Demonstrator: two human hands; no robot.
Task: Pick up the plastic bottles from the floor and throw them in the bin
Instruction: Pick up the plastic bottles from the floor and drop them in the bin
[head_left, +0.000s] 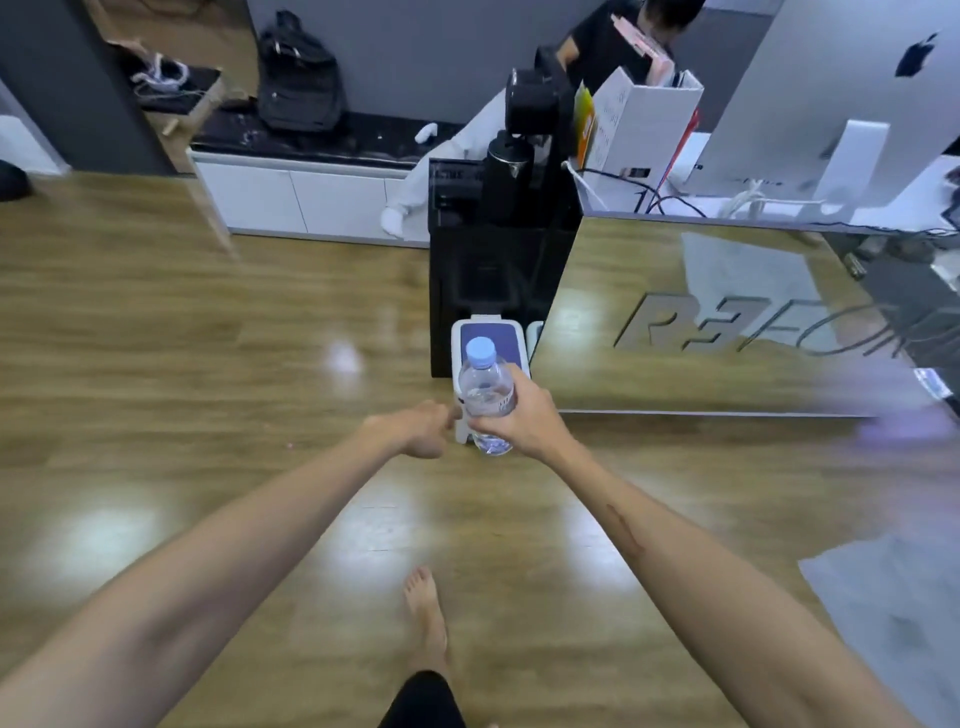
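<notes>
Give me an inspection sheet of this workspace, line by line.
Surface: glossy wooden floor, light glare.
Job's things: clear plastic bottle, blue cap, upright, held above the white bin, lid closed.
Clutter: black backpack on low cabinet.
Grippers: right hand grips the bottle; left hand loosely curled beside it, holding nothing.
Cables: black cables on the desk.
Surroundings: computer monitor, file box, another person behind the desk.

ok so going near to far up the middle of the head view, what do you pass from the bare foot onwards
bare foot → right hand gripping the plastic bottle → white bin with its blue-purple lid behind it → black cabinet → black kettle on top
</notes>
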